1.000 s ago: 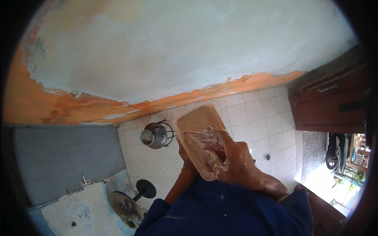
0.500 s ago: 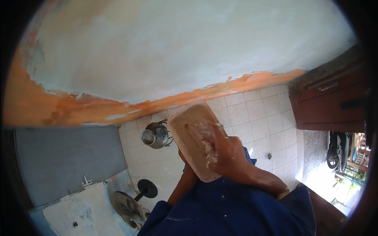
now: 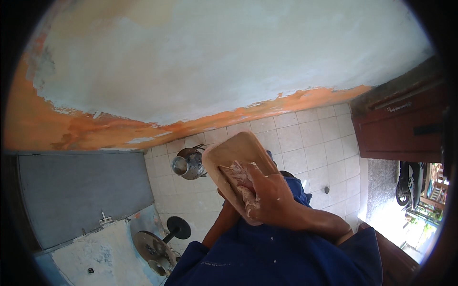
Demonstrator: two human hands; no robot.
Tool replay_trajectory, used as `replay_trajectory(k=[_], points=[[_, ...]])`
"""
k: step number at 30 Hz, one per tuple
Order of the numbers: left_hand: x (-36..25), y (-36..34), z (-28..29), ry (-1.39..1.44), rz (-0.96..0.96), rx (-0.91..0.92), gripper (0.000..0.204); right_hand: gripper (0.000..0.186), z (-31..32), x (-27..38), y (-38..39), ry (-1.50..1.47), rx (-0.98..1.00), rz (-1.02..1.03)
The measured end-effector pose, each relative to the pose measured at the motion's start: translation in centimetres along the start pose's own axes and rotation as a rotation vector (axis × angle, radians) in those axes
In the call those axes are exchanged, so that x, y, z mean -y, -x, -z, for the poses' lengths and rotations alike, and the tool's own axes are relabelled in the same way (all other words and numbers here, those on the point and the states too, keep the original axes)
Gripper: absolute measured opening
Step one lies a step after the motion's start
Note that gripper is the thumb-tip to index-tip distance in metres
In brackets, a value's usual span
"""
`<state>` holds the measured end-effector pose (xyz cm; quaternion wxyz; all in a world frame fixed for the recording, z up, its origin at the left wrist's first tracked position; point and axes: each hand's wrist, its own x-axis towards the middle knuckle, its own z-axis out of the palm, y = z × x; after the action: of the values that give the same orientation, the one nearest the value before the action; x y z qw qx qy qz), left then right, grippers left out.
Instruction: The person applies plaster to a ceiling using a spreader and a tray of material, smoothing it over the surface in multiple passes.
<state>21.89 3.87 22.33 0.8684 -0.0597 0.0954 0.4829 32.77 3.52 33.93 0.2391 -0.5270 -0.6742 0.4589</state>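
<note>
A shallow rectangular tan tray [image 3: 234, 150] is held up in front of my blue shirt, tilted. My left hand [image 3: 223, 194] holds it from its left side and below; most of those fingers are hidden behind it. My right hand [image 3: 265, 190] is inside the tray, fingers curled against its bottom near the left wall. A whitish-pink, wet-looking coating or lump [image 3: 242, 175] covers the fingers, and what they grip, if anything, cannot be made out. Beyond the tray rises a wall [image 3: 229, 57] with a broad pale skim coat and orange paint along its lower edge.
On the tiled floor [image 3: 310, 138] stand a stained metal pot-like container [image 3: 187, 164] and a pedestal fan [image 3: 155, 248]. A small dark object [image 3: 327, 189] lies right. A grey door panel [image 3: 86, 195] is left, a dark red door [image 3: 400, 124] right, with a motorbike [image 3: 410, 183] outside.
My right hand has drawn down and left within the tray, its fingers curling closer to the left wall. More of the tray's far bottom shows. The tray has shifted slightly downward.
</note>
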Motion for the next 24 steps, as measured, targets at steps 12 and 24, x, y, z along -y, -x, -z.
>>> replay_trajectory(k=[12,24], points=[[-0.3,1.4,3.2,-0.381,-0.253,-0.167,0.047,0.069,3.7,1.7,0.8,0.088,-0.048,-0.011],[-0.7,2.2,6.5,-0.419,-0.43,-0.125,0.048,0.078,1.2,-0.5,0.4,0.116,-0.061,-0.028]])
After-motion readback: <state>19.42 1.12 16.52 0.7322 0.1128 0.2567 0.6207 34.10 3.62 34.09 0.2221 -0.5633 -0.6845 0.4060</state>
